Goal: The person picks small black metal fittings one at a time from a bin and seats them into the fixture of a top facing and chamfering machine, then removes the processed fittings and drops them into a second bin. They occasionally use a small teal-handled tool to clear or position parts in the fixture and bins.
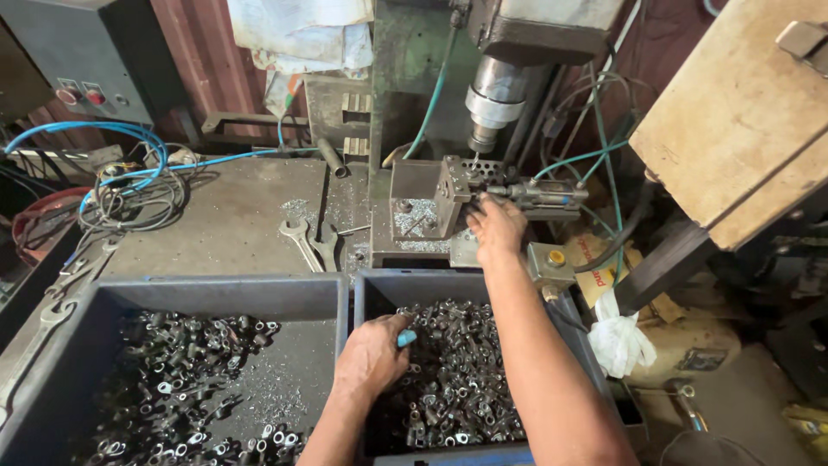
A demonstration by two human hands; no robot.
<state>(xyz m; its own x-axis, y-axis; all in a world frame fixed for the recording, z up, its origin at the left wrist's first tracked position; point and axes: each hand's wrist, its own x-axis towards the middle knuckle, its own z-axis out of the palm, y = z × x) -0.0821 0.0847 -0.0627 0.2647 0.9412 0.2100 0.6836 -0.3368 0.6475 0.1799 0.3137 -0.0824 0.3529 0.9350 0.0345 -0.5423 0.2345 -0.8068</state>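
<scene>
L hand (371, 355): fingers curled down into the heap of small silver-grey metal ring fittings (453, 380), palm down, knuckles up. A small light-blue bit (406, 338) sticks out by the thumb; looks pinched, can't tell what it is.
R hand (495, 228): fingers closed around something at the steel clamp jig (448, 197) under the drill spindle (492, 103); the part itself is hidden by the fingers, so can't tell what's gripped.
Arm pose: R forearm stretched fwd and up over the right bin, wrist straight. L forearm short, bent in from bottom edge, wrist dipped into the bin.
Bins: 2 dark grey plastic bins side by side at near edge of the bench (233, 216). Right bin (379, 289) heaped w/ fittings; left bin (216, 293) approx. half covered, darker fittings (172, 371) plus swarf on the floor of it.
Fittings count: too many to count, both bins.
Spanners: 2 open-ended steel spanners (309, 240) lying touching on bench, just left of the jig.
Other: blue hose (112, 138) w/ coiled cable at far left; 2 red push-buttons (82, 93) on grey control box; white rag (619, 338) right of bins.
</scene>
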